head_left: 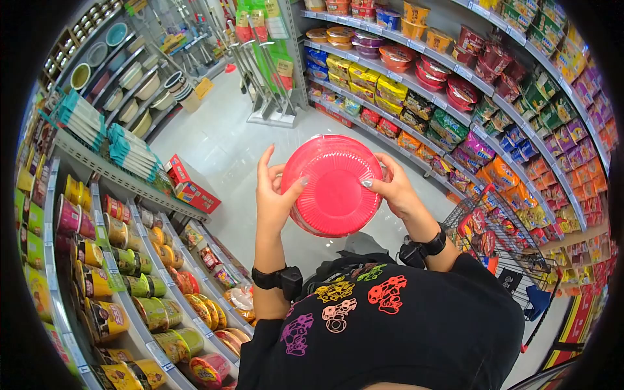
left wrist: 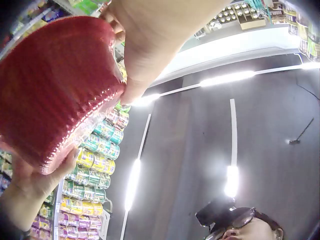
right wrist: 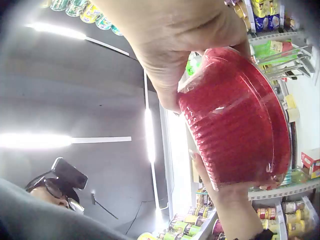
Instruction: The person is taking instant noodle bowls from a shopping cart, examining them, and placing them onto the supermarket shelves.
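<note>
A round red instant noodle bowl, wrapped in clear film, is held up in front of the body. Its ribbed base faces the head camera. My left hand grips it at the left side, thumb on the base and fingers round the rim. On the opposite side my right hand holds it the same way, thumb pressed on the base. The left wrist view shows the bowl from the side, between both hands. In the right wrist view its ridged wall sits under the right hand.
Shelves of cup noodles run along the left. A shelf of noodle packets and bowls curves along the right. A wire shopping cart with goods inside stands at the right. A red box and a metal rack are ahead.
</note>
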Demonstrator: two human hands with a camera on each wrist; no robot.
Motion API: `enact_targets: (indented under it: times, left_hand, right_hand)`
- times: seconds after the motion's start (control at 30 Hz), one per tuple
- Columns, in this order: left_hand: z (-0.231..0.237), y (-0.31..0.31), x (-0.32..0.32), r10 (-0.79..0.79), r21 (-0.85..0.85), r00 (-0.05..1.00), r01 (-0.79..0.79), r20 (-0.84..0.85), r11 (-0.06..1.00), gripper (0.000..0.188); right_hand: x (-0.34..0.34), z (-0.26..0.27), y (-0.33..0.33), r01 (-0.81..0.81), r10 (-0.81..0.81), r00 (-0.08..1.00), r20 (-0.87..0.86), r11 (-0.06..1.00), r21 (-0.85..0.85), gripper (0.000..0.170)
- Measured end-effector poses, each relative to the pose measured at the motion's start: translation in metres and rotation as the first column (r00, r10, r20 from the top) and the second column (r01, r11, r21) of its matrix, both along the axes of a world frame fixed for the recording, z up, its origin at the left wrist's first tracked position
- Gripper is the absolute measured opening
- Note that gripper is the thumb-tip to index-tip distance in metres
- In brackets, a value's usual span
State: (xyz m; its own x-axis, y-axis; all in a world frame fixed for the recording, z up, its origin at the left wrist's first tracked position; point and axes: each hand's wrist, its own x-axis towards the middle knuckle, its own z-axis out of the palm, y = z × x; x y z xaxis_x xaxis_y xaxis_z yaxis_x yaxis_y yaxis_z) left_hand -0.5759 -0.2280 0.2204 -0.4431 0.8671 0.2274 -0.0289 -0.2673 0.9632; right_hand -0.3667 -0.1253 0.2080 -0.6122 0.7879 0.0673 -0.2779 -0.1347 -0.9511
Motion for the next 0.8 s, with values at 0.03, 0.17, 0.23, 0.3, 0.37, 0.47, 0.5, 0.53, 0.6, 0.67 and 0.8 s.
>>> enact_targets:
  times: [0.03, 0.17, 0.23, 0.3, 0.37, 0.47, 0.5, 0.53, 0.6, 0.67, 0.8]
  left_hand:
    - [0.001, -0.002, 0.0, 0.008, 0.027, 0.999, -0.009, 0.035, 1.0, 0.078]
    - [0.0, -0.006, -0.004, -0.047, 0.117, 0.975, 0.022, 0.215, 0.993, 0.072]
    - [-0.011, -0.005, -0.001, -0.172, 0.214, 0.924, 0.102, 0.34, 0.972, 0.076]
    - [-0.02, 0.0, 0.008, -0.246, 0.256, 0.888, 0.152, 0.389, 0.955, 0.08]
    - [-0.027, 0.003, 0.018, -0.263, 0.239, 0.891, 0.182, 0.371, 0.954, 0.083]
    - [-0.031, 0.006, 0.027, -0.273, 0.189, 0.895, 0.217, 0.353, 0.958, 0.08]
    - [-0.03, 0.006, 0.028, -0.265, 0.174, 0.891, 0.215, 0.368, 0.961, 0.078]
    - [-0.028, 0.006, 0.03, -0.258, 0.157, 0.888, 0.213, 0.382, 0.964, 0.077]
    - [-0.024, 0.006, 0.033, -0.249, 0.146, 0.883, 0.206, 0.399, 0.968, 0.076]
    - [-0.021, 0.006, 0.035, -0.248, 0.159, 0.88, 0.199, 0.405, 0.967, 0.074]
    - [-0.026, 0.009, 0.042, -0.096, 0.136, 0.917, 0.047, 0.387, 0.99, 0.072]
  right_hand:
    - [0.0, 0.002, 0.0, 0.007, -0.007, 0.999, -0.05, 1.0, -0.001, 0.054]
    - [-0.005, 0.005, 0.0, 0.076, -0.099, 0.978, -0.184, 0.989, -0.129, 0.051]
    - [-0.007, 0.005, -0.004, 0.134, -0.185, 0.95, -0.25, 0.969, -0.209, 0.05]
    - [-0.01, -0.001, -0.006, 0.202, -0.277, 0.902, -0.332, 0.949, -0.242, 0.05]
    - [-0.013, 0.003, -0.011, 0.258, -0.346, 0.86, -0.375, 0.929, -0.266, 0.05]
    - [-0.02, -0.001, -0.014, 0.369, -0.422, 0.82, -0.387, 0.906, -0.207, 0.053]
    - [-0.022, -0.001, -0.016, 0.404, -0.441, 0.811, -0.385, 0.897, -0.178, 0.054]
    - [-0.023, -0.003, -0.016, 0.412, -0.447, 0.805, -0.39, 0.894, -0.174, 0.054]
    - [-0.025, -0.01, -0.018, 0.429, -0.459, 0.794, -0.398, 0.887, -0.169, 0.055]
    - [-0.029, -0.017, -0.02, 0.445, -0.463, 0.784, -0.413, 0.883, -0.145, 0.055]
    - [-0.039, -0.028, -0.027, 0.435, -0.442, 0.791, -0.424, 0.893, -0.119, 0.051]
